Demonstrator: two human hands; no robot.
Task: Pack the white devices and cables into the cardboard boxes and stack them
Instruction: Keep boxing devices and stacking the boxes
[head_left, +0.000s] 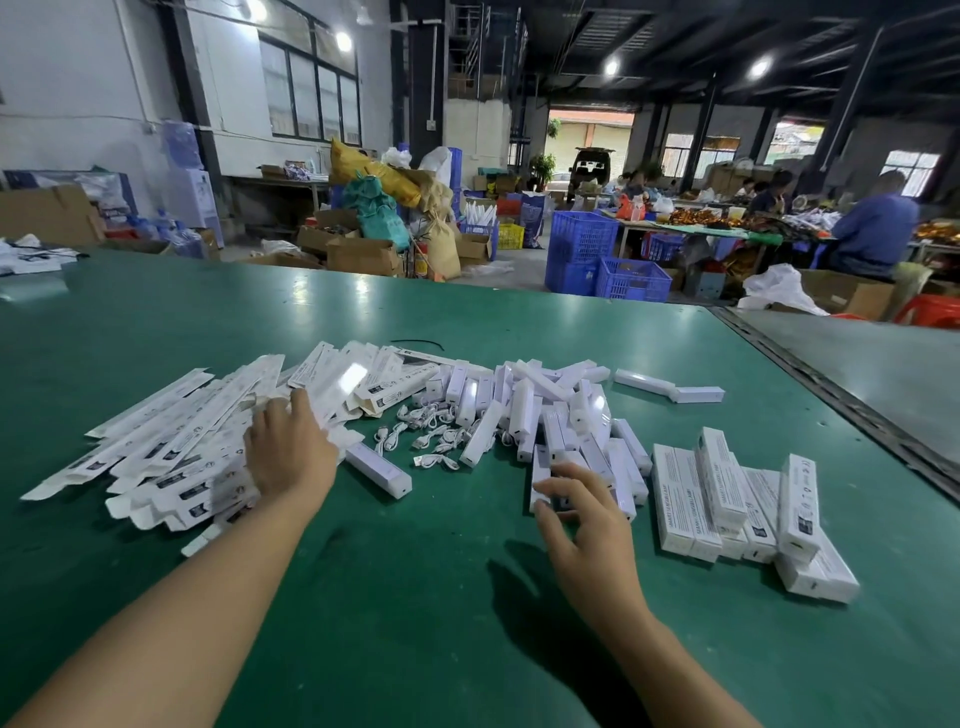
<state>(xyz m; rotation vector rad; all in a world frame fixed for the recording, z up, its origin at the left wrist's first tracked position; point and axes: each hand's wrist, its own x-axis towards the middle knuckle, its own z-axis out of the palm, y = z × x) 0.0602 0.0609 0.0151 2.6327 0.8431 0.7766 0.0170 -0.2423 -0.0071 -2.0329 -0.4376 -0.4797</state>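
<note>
Head view: a packing round begins on the green table (415, 597). The left hand (288, 449) lies palm-down on the flat boxes (171, 447), its grip impossible to tell. The right hand (584, 519) spreads its fingers over a white device (540, 470). Cables (426, 434) lie between the two piles, and packed boxes (727, 499) are stacked to the right. The next move likely calls for lifting one box and one device.

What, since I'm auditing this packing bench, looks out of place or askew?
The packed boxes at the right are stacked unevenly, the top ones lying skewed across the row. A thin black strip lies alone on the green table behind the flat cartons, matching nothing else there.
</note>
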